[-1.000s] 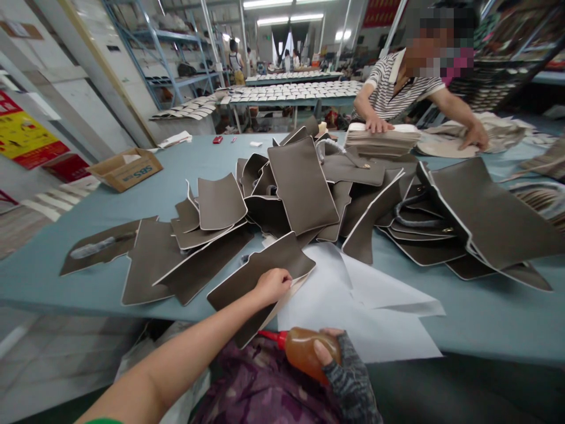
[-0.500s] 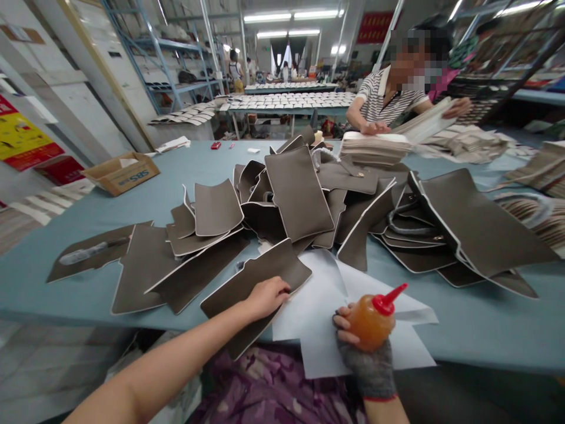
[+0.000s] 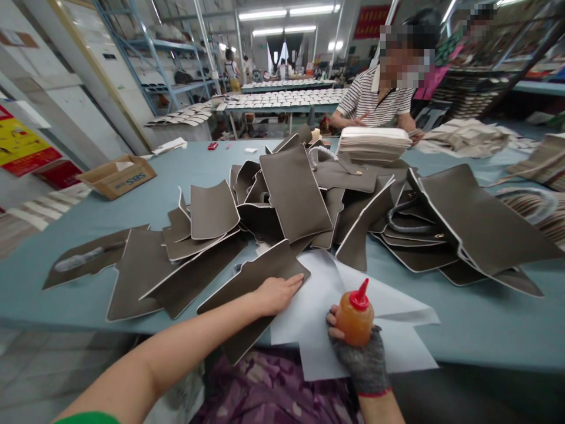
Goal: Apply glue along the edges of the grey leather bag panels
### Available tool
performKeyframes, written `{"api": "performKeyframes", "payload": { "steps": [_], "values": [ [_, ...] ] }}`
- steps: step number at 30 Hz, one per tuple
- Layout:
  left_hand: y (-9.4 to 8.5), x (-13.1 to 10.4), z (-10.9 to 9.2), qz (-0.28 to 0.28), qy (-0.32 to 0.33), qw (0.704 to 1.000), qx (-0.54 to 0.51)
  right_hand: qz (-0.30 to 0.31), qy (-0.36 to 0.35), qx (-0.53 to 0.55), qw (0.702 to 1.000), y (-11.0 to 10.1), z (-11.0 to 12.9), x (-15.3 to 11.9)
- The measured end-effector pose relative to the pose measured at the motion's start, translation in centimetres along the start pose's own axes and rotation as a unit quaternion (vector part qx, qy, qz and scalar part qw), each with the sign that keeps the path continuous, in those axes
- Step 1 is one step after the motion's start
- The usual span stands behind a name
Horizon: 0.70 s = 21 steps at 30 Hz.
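Note:
My bare left hand (image 3: pixel 278 294) lies flat on a grey-brown leather-like panel (image 3: pixel 251 280) with white edges, fingers stretched toward its right corner. That panel hangs partly over the table's front edge. My right hand (image 3: pixel 359 353), in a grey fingerless glove, is wrapped round a squeeze bottle (image 3: pixel 355 321) of amber liquid. The bottle's red nozzle (image 3: pixel 361 294) points up. Beneath and beside the bottle are white paper sheets (image 3: pixel 315 335). Beyond my hands is a loose pile of similar panels (image 3: pixel 295 194), some with wrapped handles.
More panels (image 3: pixel 481 218) lie at the right, others (image 3: pixel 141 271) at the left. An open cardboard box (image 3: pixel 128 182) sits at the table's (image 3: pixel 185 159) left side. Across the table, a person in a striped shirt (image 3: pixel 375 100) is behind a stack of pieces (image 3: pixel 373 144).
My left hand has slid right and its fingers have straightened. The bottle in my right hand has moved left and become more upright. The person opposite has lowered the pieces they held.

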<state>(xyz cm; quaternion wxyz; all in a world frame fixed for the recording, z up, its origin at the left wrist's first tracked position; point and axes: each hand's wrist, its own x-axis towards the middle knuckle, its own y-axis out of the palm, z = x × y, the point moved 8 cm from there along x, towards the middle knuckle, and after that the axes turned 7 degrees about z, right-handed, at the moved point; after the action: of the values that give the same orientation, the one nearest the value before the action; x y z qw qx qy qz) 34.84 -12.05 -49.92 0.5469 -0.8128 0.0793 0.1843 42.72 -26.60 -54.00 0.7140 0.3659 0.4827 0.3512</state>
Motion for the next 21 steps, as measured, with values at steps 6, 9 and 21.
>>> {"api": "performKeyframes", "payload": {
  "steps": [6, 9, 21],
  "values": [
    [-0.6, -2.4, -0.2, 0.002, 0.018, 1.0, -0.007, 0.008, 0.006, 0.006, 1.0, -0.3, -0.3, 0.0],
    [-0.5, -5.6, -0.4, 0.013, 0.042, 0.999, -0.016, 0.018, 0.006, 0.011, 1.0, -0.5, -0.3, 0.0],
    [0.7, -8.9, -0.7, 0.13, 0.151, 0.978, -0.056, -0.015, 0.017, 0.0, 1.0, -0.5, -0.2, -0.4]
  ]
}}
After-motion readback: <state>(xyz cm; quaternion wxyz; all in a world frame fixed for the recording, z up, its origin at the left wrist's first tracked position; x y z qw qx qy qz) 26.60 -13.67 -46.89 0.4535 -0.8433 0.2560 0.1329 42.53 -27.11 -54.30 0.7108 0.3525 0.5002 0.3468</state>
